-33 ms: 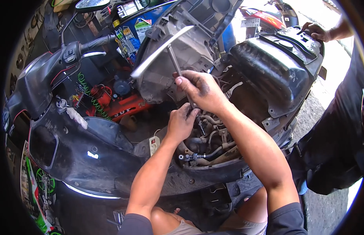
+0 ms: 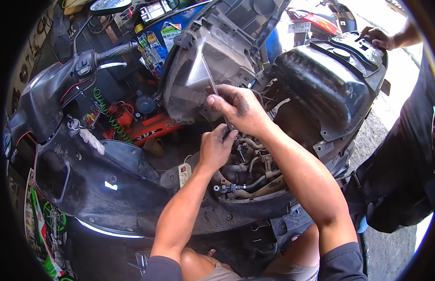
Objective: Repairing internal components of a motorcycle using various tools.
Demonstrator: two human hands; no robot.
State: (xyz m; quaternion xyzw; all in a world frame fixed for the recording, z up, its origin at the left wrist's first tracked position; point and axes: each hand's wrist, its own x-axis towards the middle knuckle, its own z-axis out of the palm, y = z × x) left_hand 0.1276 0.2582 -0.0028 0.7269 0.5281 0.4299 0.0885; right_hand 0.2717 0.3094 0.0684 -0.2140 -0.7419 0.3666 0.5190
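Metal rod tool (image 2: 209,76) tilted over the opened scooter (image 2: 133,201), top end leaning left, lower end down by the engine parts (image 2: 268,164). Right hand (image 2: 240,108) clenched round the shaft, left hand (image 2: 217,146) closed on it lower down. Hose fitting (image 2: 232,187) at the near edge. Dusty plastic tub (image 2: 180,89) tipped up behind. Another person's hand (image 2: 380,38) rests on the rear rack (image 2: 353,47). Red compressor (image 2: 152,133) past the footwell.
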